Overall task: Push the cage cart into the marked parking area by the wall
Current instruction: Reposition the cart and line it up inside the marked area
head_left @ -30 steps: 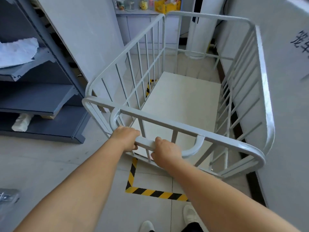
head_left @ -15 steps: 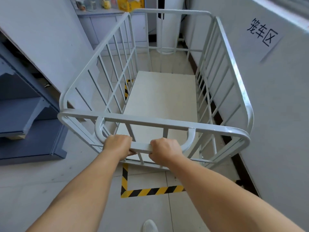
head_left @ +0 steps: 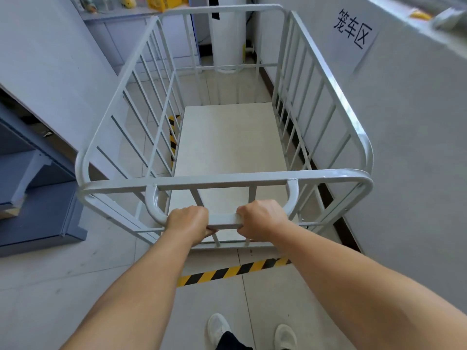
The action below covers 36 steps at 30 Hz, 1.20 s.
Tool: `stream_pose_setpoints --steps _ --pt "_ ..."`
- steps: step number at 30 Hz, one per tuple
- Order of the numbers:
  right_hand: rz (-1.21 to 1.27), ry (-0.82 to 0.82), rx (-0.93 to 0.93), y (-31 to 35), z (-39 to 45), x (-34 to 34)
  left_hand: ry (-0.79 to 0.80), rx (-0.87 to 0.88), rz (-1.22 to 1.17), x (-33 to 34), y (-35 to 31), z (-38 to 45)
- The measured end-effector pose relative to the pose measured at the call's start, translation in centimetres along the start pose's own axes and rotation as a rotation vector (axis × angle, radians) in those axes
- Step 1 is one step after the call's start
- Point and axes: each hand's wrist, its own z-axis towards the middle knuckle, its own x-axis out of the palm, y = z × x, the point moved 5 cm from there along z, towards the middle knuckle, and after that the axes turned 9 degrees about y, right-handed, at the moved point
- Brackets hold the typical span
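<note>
Cage cart (head_left: 227, 137) sits at 12 o'clock, right side just beside the wall (head_left: 417, 147), its near end past the striped floor tape (head_left: 235, 271). Your left hand (head_left: 188, 222) and right hand (head_left: 261, 218) have fingers curled tight round the push handle (head_left: 225, 219). Push evenly with both, nice and slow, so the 3 o'clock rail doesn't scrape the wall.

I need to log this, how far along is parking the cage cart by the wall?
Nearly done: the cage cart sits past the rear striped tape, alongside the wall under the sign. Left hand and right hand grip the handle. Left: release.
</note>
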Motion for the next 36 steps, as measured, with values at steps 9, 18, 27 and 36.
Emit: stream_pose_setpoints --steps 9,18,27,36 --pt "-0.022 0.013 -0.022 -4.9 -4.1 1.1 0.008 0.023 0.022 0.2 -6.4 -1.3" --pt "-0.054 0.027 -0.038 -9.1 -6.9 1.7 0.019 0.052 -0.012 0.1 -11.4 -1.6" --pt "-0.075 0.063 -0.008 -14.5 -9.7 2.0 0.032 0.098 -0.013 -0.6 -17.6 -1.5" --pt "-0.085 0.051 0.0 -16.9 -11.1 2.3 0.044 0.083 -0.034 -0.9 -20.4 -1.5"
